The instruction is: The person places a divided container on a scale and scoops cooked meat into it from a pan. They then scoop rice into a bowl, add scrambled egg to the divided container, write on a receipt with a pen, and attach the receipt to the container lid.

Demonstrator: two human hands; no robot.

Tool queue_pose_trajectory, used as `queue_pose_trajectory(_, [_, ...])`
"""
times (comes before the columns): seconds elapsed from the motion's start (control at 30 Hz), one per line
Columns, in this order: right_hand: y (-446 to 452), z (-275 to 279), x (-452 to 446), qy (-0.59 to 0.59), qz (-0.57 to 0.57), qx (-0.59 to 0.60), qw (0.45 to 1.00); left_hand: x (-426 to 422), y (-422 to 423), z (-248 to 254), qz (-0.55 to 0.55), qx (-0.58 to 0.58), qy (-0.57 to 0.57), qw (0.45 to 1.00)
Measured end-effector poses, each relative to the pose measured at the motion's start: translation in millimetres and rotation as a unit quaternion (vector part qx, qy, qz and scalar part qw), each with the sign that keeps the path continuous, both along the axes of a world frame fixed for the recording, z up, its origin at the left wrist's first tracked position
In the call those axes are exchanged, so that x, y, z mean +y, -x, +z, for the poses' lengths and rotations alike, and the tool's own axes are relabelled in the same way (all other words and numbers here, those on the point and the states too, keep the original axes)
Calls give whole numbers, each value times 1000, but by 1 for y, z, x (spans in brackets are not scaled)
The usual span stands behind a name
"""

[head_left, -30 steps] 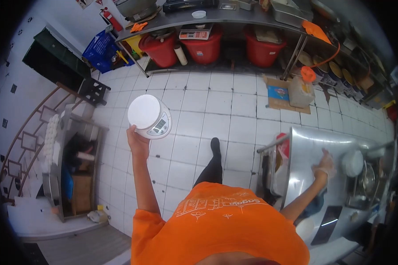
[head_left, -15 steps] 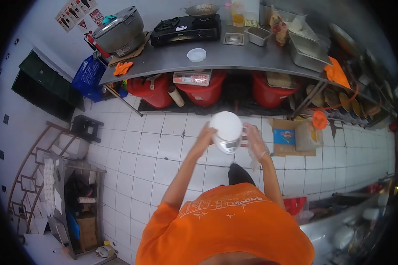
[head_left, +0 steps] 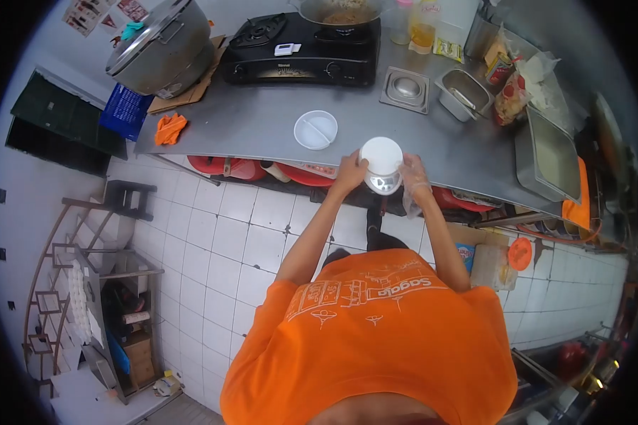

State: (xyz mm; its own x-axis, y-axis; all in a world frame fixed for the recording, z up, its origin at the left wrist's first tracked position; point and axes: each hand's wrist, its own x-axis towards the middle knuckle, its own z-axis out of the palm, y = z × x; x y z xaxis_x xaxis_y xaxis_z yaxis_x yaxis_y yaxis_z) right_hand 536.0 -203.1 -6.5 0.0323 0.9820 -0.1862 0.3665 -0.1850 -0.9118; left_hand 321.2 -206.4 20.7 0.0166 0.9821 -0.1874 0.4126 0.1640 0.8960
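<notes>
A white kitchen scale (head_left: 382, 157) with a round top and a small display is held at the front edge of the steel table (head_left: 255, 120). My left hand (head_left: 350, 172) grips its left side. On its right side is my right hand (head_left: 415, 176), in a clear plastic glove, with its fingers against the scale. A white divided dish (head_left: 315, 130) lies on the table, left of the scale and apart from it.
Behind are a black gas stove (head_left: 301, 60) with a wok (head_left: 340, 13), a large pot (head_left: 163, 53) and a lidded steel container (head_left: 405, 90). Steel trays (head_left: 554, 157) stand right. Red bins (head_left: 227, 167) sit under the table edge.
The scale has come from the left to in front of me and forward to the steel table. My right hand has left the other steel surface and joined it on the scale.
</notes>
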Motion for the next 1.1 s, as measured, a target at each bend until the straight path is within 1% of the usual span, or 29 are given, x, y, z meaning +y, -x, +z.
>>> queue_pose_trajectory(0.07, [8,-1,30,-12,0,-13,1000,44,6,-23,-34,105,16,994])
queue_pose_trajectory(0.17, [14,-12,59,-21,3,18,1000,66,13,-39,-16,159,-73,985])
queue_pose_trajectory(0.23, [5,-8,58,66,-22,141,988,74,21,-43,27,94,-57,994])
queue_pose_trajectory(0.27, [1,0,62,106,-35,201,973,79,28,-34,53,91,-71,992])
queue_pose_trajectory(0.3, [-6,9,64,121,-37,232,964,84,35,-24,78,87,-84,990])
queue_pose_trajectory(0.33, [-17,16,64,137,-39,261,955,84,46,3,108,113,-115,981])
queue_pose_trajectory(0.37, [-28,22,63,154,-40,291,944,87,62,14,140,137,-159,967])
queue_pose_trajectory(0.4, [-39,27,63,154,-38,275,948,90,81,21,171,163,-204,950])
queue_pose_trajectory(0.43, [-51,30,61,153,-35,259,953,93,97,27,200,272,-240,910])
queue_pose_trajectory(0.47, [-62,34,61,152,-31,243,958,95,110,29,224,377,-273,856])
queue_pose_trajectory(0.57, [-92,49,59,147,-46,221,963,97,138,11,218,481,-133,839])
queue_pose_trajectory(0.67, [-114,56,59,142,-89,245,955,100,150,9,140,316,-36,938])
queue_pose_trajectory(0.7, [-122,55,61,134,-97,249,954,103,145,8,148,279,-61,947])
queue_pose_trajectory(0.77, [-135,50,60,124,-112,257,952,101,109,39,162,205,-106,959])
queue_pose_trajectory(0.87, [-141,50,63,124,-125,258,950,103,63,67,114,129,-82,982])
queue_pose_trajectory(0.97, [-144,47,64,127,-137,276,943,107,35,67,58,122,-85,987])
queue_pose_trajectory(1.1, [-143,46,64,124,-137,280,942,115,19,67,33,137,-89,986])
